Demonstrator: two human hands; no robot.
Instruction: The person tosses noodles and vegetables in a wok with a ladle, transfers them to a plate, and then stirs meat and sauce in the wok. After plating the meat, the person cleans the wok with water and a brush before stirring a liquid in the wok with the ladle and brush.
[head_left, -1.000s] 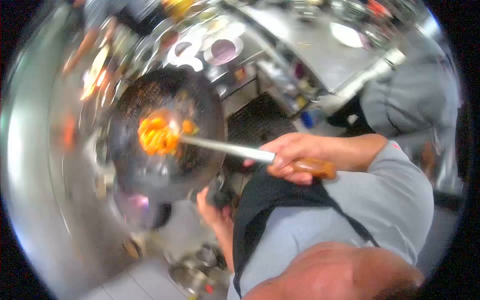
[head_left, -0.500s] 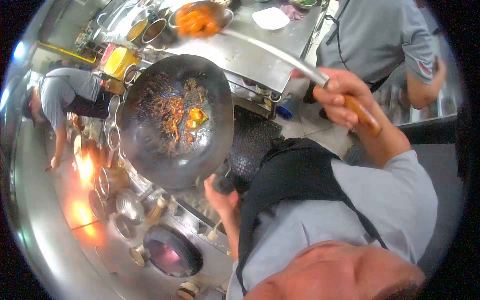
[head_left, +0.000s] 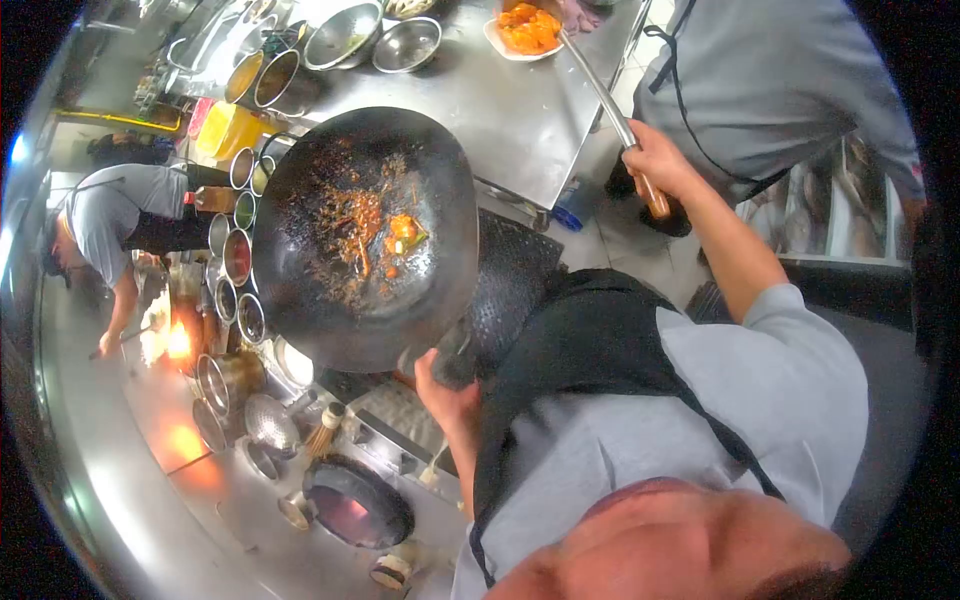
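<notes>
My left hand [head_left: 447, 400] is closed around the dark grip of a large black wok [head_left: 310, 310], tilted so its inside faces me. Browned sauce residue and a small orange-and-green piece of food [head_left: 405, 235] cling to the wok's inner surface. Out to the right, my right hand [head_left: 660, 160] grips the wooden end of a long metal ladle [head_left: 603, 92]. The ladle's far end reaches a white plate [head_left: 492, 40] on the steel table, where glossy orange food [head_left: 528, 30] lies. The plate partly hides the ladle's bowl from clear view.
Metal bowls [head_left: 407, 45] stand on the steel table [head_left: 470, 120]. Several sauce containers [head_left: 238, 257] line the wok's left side. A co-worker [head_left: 130, 205] bends near flames [head_left: 178, 340] at far left; another person [head_left: 770, 90] stands close on the right. A second wok [head_left: 358, 505] sits below.
My right hand has carried the ladle rightward, and the orange food has gone from above the metal bowls onto the white plate. The wok has shifted slightly right.
</notes>
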